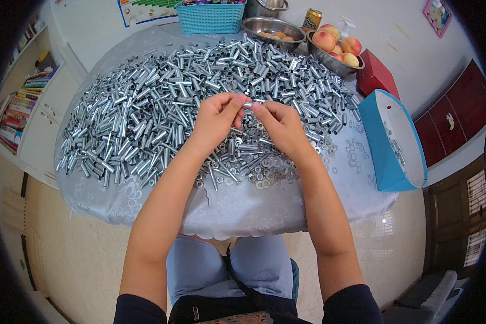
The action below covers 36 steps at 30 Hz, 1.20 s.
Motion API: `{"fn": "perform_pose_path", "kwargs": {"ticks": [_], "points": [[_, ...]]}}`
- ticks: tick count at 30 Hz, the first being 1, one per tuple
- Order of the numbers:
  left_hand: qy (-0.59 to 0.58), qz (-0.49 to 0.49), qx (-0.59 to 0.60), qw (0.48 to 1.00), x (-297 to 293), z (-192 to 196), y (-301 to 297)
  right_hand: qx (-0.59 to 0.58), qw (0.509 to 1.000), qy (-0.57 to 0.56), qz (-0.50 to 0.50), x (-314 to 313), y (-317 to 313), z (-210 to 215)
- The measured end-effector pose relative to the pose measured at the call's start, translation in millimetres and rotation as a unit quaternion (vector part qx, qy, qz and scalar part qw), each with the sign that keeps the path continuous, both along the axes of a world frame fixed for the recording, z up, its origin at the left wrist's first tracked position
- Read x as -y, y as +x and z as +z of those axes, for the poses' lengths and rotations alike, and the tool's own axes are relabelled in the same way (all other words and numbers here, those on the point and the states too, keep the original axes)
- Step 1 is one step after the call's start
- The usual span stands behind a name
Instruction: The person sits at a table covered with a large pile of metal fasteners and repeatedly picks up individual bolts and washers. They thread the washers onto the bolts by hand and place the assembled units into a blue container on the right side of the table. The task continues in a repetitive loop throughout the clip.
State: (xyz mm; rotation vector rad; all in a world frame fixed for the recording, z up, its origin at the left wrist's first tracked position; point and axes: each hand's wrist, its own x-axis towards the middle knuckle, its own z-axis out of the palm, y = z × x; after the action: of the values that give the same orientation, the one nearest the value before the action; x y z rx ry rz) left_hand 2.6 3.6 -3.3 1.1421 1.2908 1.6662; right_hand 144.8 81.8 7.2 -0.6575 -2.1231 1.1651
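Note:
My left hand (217, 120) and my right hand (284, 128) meet above the middle of the table, thumbs and fingertips pinched together. Between them sits a small silvery metal piece (248, 106), mostly covered by the fingers, so its exact kind does not show. Around and beyond both hands spreads a wide heap of shiny metal tubes (129, 116). Flat washers (267, 177) lie loose in front of my right hand. Several long bolts (215, 175) rest among the tubes just below my left hand.
At the right edge stands a blue fabric box (386, 156) with a few metal parts inside. Along the back are a turquoise basket (210, 19), a steel bowl of eggs (252, 26), a bowl of peaches (337, 66), a drink can (312, 19) and a red box (377, 75).

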Motion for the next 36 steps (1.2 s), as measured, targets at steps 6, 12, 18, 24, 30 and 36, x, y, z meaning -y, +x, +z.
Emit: {"fn": "perform_pose_path", "kwargs": {"ticks": [6,12,18,24,30,36], "points": [[0.025,0.0,0.001,1.0,2,5,6,-0.056,0.985,-0.158,0.034,1,-1,5],[0.02,0.02,-0.039,0.999,4,1,5,-0.1,0.956,-0.274,0.042,-7,-6,-7],[0.007,0.132,-0.347,0.928,9,5,8,-0.099,0.989,-0.064,-0.086,-35,0,-17],[0.013,0.14,-0.429,0.892,10,1,5,-0.007,0.971,0.129,-0.202,-81,63,34],[-0.005,0.147,-0.401,0.904,11,2,7,0.064,0.897,0.224,-0.376,-162,186,70],[0.0,0.182,-0.402,0.898,9,0,2,0.235,0.819,0.231,-0.47,-198,258,51]]}}
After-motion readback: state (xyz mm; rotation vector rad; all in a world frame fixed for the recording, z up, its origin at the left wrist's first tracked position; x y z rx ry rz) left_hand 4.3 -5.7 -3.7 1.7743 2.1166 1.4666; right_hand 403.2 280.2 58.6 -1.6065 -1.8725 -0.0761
